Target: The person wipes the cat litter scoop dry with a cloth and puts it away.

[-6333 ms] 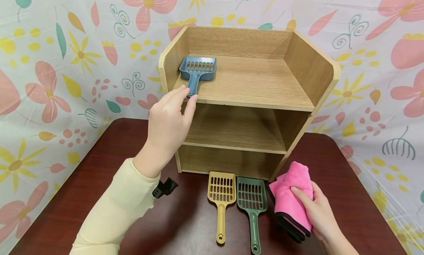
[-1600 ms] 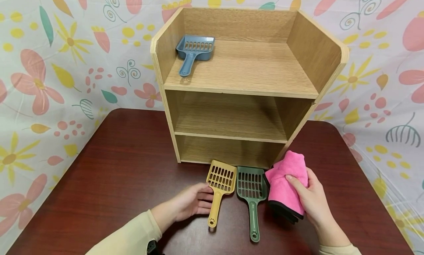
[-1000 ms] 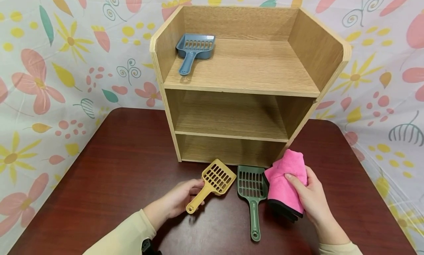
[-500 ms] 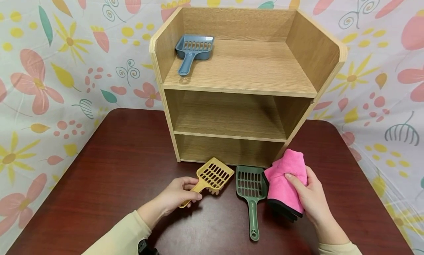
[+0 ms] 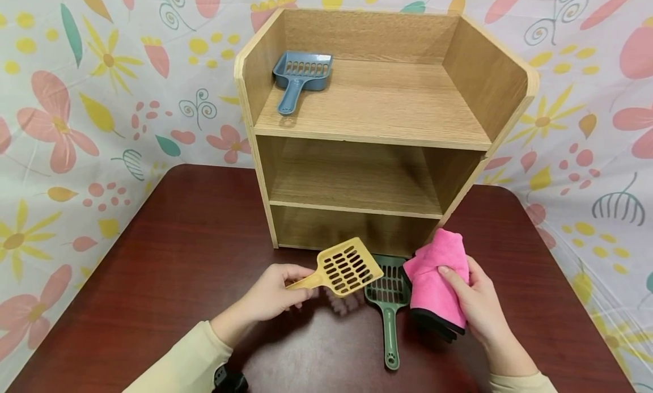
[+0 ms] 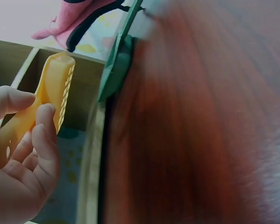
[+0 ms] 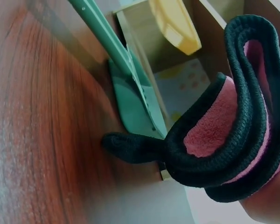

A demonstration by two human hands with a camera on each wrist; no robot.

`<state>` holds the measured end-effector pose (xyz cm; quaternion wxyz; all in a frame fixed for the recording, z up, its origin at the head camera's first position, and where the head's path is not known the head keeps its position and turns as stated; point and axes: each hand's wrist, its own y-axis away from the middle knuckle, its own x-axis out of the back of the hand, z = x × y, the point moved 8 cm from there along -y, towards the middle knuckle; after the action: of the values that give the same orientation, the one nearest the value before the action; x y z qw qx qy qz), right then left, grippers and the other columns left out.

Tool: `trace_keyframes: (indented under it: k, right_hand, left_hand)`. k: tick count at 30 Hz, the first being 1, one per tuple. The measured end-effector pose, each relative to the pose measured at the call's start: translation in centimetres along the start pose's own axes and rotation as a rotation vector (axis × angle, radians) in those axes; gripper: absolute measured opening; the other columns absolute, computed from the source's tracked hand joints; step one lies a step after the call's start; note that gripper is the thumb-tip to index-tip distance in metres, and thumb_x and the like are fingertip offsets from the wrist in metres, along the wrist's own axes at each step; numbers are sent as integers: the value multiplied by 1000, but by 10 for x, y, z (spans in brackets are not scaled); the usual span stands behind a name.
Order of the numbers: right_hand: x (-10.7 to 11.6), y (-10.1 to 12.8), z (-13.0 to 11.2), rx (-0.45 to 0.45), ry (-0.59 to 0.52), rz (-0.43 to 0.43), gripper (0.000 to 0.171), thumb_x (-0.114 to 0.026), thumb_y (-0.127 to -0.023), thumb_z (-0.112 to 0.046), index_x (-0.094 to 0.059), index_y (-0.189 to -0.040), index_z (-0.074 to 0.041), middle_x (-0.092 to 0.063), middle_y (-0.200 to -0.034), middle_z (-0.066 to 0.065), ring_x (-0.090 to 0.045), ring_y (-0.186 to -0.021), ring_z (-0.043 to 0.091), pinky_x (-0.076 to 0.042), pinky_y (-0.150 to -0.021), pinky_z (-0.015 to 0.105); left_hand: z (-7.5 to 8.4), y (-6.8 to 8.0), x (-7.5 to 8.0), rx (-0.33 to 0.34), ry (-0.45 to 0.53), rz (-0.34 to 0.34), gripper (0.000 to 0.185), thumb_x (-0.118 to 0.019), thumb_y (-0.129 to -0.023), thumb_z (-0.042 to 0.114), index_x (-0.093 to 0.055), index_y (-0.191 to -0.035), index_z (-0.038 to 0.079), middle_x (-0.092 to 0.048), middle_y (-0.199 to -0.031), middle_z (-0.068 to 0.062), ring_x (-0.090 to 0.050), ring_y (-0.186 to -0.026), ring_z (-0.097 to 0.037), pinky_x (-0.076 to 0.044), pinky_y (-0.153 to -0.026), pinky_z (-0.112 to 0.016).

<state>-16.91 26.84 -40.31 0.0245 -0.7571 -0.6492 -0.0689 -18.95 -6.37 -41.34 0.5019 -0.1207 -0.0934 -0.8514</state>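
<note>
Left hand (image 5: 272, 294) with fingers curled round handle of slotted yellow plastic scoop (image 5: 344, 267), lifted clear of dark red wooden table (image 5: 168, 251), overlapping slotted green plastic scoop (image 5: 388, 302). Right hand (image 5: 479, 313) gripping folded pink cloth with black edging (image 5: 433, 279), fingers wrapped over.

Yellow scoop (image 6: 51, 93) in left hand (image 6: 18, 163), green scoop (image 6: 115, 70) beyond.
</note>
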Motion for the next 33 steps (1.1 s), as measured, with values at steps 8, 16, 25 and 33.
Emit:
trace_keyframes:
  k: [8,16,25,33]
  right_hand:
    - [-18,2,-3,-14,15,-91,20,-57,-95,-18,-55,-113,-25,-64,-85,-9,-65,-68,12,-55,-59,29]
    - [-36,2,-7,-27,40,-187,19,-54,-96,-22,-54,-115,-25,-64,-85,-7,-66,-68,14,-56,-59,32]
    - [-36,-1,-13,-21,-97,-302,20,-44,-101,-21,-52,-117,-28,-67,-87,-7,-68,-74,13,-57,-63,32]
    - [-47,-2,-13,-29,-30,-352,25,-41,-102,-25,-48,-125,-30,-65,-88,-5,-66,-72,12,-56,-61,32]
  left_hand:
    - [21,-4,-4,-119,-98,-37,31,-63,-86,8,-65,-117,4,-67,-81,-14,-56,-57,-5,-47,-48,-19]
    - [33,-7,-7,-201,-174,-33,34,-65,-84,7,-65,-117,4,-67,-83,-4,-52,-57,1,-45,-49,-17]
    - [47,-7,-3,-301,-285,6,36,-65,-83,8,-65,-118,3,-70,-95,-6,-52,-64,-2,-48,-56,-17]
    - [49,-12,-17,-301,-241,-49,36,-65,-82,7,-66,-117,3,-71,-94,-8,-49,-60,5,-46,-52,-15]
